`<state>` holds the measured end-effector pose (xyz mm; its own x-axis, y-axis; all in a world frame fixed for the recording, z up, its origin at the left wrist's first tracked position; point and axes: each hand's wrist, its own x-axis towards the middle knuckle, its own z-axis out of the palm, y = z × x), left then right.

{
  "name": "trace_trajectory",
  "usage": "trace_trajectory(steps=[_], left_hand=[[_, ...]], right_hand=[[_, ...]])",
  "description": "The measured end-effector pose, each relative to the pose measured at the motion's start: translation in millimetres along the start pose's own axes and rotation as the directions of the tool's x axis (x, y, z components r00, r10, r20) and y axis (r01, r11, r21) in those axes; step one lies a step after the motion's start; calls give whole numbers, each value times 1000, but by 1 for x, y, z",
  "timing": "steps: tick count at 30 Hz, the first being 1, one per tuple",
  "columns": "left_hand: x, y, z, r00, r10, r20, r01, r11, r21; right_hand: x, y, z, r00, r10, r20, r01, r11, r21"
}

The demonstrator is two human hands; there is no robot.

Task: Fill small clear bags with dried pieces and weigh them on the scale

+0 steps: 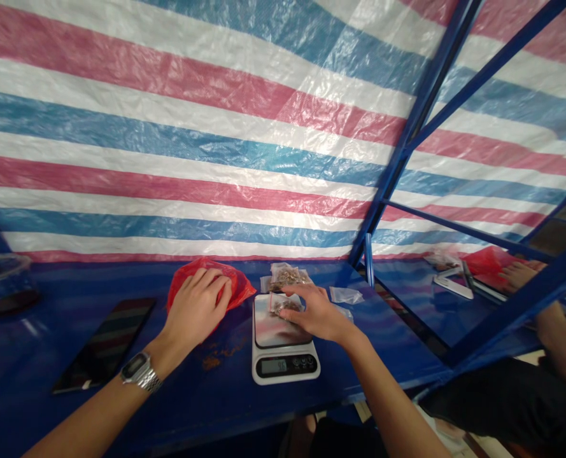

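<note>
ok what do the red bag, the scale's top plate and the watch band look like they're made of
Crumpled red bag: seemingly thin, glossy plastic, by its crinkles.
Silvery square plate on the white scale: probably polished metal, given its mirror-like reflections.
Silver watch band: likely metal, from its bright glints.

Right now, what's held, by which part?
Right hand touches small bag at its right side; left hand rests on red bag; whether either grip holds can't be told.
</note>
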<state>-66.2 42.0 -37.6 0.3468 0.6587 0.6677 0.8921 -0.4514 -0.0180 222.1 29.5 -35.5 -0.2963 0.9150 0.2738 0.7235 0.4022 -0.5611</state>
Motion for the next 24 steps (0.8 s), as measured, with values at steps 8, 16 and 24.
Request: trace_trajectory(steps=[8,16,24], left_hand=[[-4,8,-10,998,-66,2,66,995,-79],[-14,30,-5,983,-96,159,163,855,-491],[-5,22,-6,887,-369,276,410,356,-840]], right_hand=[[6,0,7,1000,0,-21,1,1000,25],[18,-17,16,995,-8,-104,53,898,437],[34,-76,52,982,-175,-70,178,745,643]])
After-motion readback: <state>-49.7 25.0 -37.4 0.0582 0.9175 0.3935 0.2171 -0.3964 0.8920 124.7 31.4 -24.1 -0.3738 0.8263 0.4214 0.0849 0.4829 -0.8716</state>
